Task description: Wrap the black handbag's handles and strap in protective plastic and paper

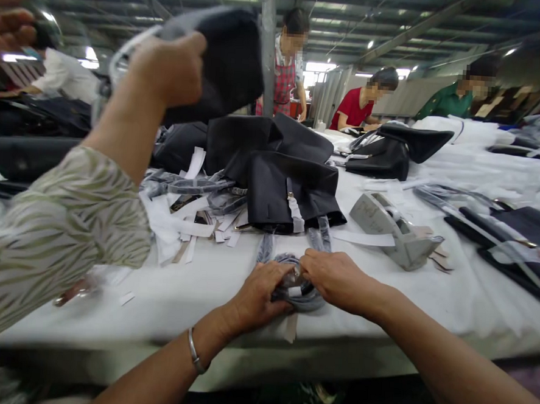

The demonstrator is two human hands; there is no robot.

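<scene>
A black handbag lies on the white-covered table, its plastic-wrapped handles reaching toward me. From the left, my left hand grips the curved handles, with the thumb low and the fingers on top. My right hand pinches at the same handles from the other side, its fingertips close together near a small shiny piece. What exactly the right fingertips hold is partly hidden. A white wrapped strap hangs on the front of the bag. Below my hands a beige paper strip pokes out.
A co-worker's raised hand at left holds another black bag. More black bags are heaped behind mine. Paper scraps and wrapped straps lie left; a grey tape dispenser stands right, with another bag beyond it.
</scene>
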